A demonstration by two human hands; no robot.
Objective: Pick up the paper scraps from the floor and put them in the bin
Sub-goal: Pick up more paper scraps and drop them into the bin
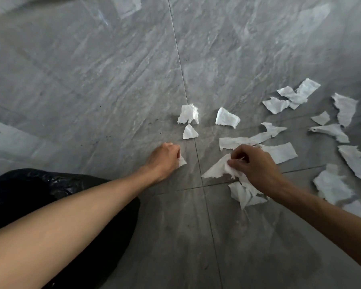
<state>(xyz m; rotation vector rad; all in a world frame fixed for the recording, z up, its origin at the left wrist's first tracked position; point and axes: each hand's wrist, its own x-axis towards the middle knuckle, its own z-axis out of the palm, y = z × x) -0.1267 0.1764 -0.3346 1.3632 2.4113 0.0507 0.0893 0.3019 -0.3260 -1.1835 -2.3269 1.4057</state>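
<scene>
Both arms reach low over the grey tiled floor [113, 80]. Left hand [165, 158] curled closed, a small scrap [182, 162] poking from the fist. Right hand [252, 161] has thumb and fingertips pinched on a larger scrap [216, 170], likely gathering several before a trip. Loose scraps [279, 152] lie mostly to the right. Black-lined bin [40, 184] sits under the left forearm, presumably kept close for short drops.

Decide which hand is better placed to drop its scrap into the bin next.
Left hand: it grips a small scrap, and its forearm crosses the black-lined bin. The right hand is farther away.
</scene>
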